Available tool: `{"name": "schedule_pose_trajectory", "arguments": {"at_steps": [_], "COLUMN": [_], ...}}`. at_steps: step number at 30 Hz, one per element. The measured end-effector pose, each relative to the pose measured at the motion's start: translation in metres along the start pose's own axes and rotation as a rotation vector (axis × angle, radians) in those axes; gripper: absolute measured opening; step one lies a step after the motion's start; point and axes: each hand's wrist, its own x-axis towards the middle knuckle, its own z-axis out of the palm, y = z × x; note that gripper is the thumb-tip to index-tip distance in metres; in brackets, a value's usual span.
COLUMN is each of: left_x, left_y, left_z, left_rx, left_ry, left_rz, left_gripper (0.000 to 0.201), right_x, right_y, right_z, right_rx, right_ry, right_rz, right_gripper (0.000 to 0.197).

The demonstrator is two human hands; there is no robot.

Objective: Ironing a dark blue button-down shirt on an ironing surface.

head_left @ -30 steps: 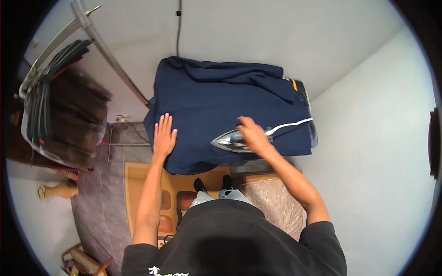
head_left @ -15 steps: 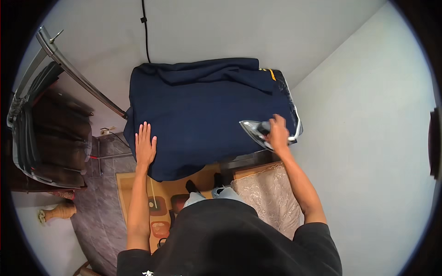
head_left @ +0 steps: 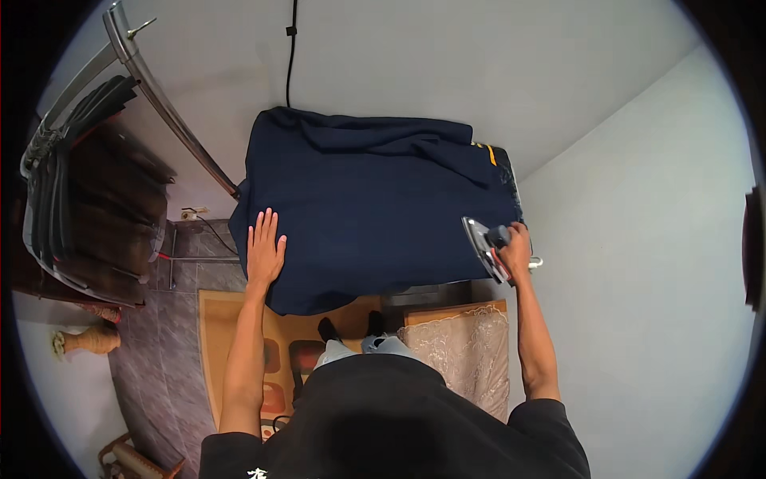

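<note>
Right grip (head_left: 517, 252) wrapped round the iron (head_left: 480, 242), left grip (head_left: 265, 254) spread flat on navy cloth (head_left: 371, 219)

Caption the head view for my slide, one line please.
Left hand flat on a navy garment, right hand holding a clothes iron near the garment's right end.

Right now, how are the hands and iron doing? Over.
Left hand flat on dark blue cloth. Right hand gripping iron near the cloth's right end. Folds bunched along cloth's far edge.
</note>
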Motion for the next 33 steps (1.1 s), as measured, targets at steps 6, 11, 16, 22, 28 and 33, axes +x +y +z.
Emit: {"name": "schedule_pose_trajectory", "arguments": {"at_steps": [6,11,16,22,28,33], "left_x": [0.007,0.003,0.005,0.005,0.004,0.004], "left_y": [0.007,0.001,0.002,0.004,0.007,0.006], "left_z": [-0.001,-0.001,-0.001,-0.004,-0.007,-0.005], "left_rx": [-0.005,-0.012,-0.030,-0.025,-0.030,-0.046], "left_ry": [-0.023,-0.029,-0.045,-0.039,-0.002,0.014], "left_rz": [0.023,0.025,0.027,0.012,-0.015,0.010], "left_gripper": [0.059,0.060,0.061,0.060,0.059,0.059], "right_x": [0.002,0.001,0.034,0.067,0.077,0.077], "right_y": [-0.120,-0.201,-0.174,-0.063,0.010,0.004], "right_z": [0.023,0.047,0.049,0.038,0.031,0.028], "right_rx": [0.167,-0.071,-0.133,-0.159,-0.167,-0.031], "right_ry": [-0.051,0.047,0.065,0.119,0.169,0.036], "right_rz": [-0.308,-0.544,-0.365,-0.099,-0.060,-0.139], "right_gripper": [0.043,0.056,0.055,0.033,0.032,0.041]}}
